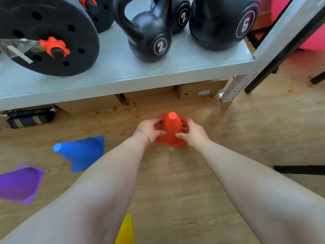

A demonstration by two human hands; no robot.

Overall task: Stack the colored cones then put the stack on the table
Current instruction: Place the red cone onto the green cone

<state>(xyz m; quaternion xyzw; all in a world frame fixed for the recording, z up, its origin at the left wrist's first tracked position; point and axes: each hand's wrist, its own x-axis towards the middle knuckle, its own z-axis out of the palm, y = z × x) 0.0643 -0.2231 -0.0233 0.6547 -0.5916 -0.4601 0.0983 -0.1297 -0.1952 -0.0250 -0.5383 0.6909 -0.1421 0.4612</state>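
Note:
An orange-red cone [171, 128] stands upright on the wooden floor, with a green edge [177, 147] of another cone showing under its base. My left hand [150, 129] grips its left side and my right hand [192, 132] grips its right side. A blue cone [81, 153] lies on its side to the left. A purple cone [19, 184] lies at the far left. Part of a yellow cone [125, 231] shows at the bottom edge between my forearms.
A grey shelf [123, 73] crosses the top, holding black kettlebells [149, 32] and a weight plate [47, 32]. Cardboard boxes [198, 90] and a dark bag [29, 118] sit beneath it. A shelf leg [233, 90] stands at right, with a black bar [299, 169] on the floor.

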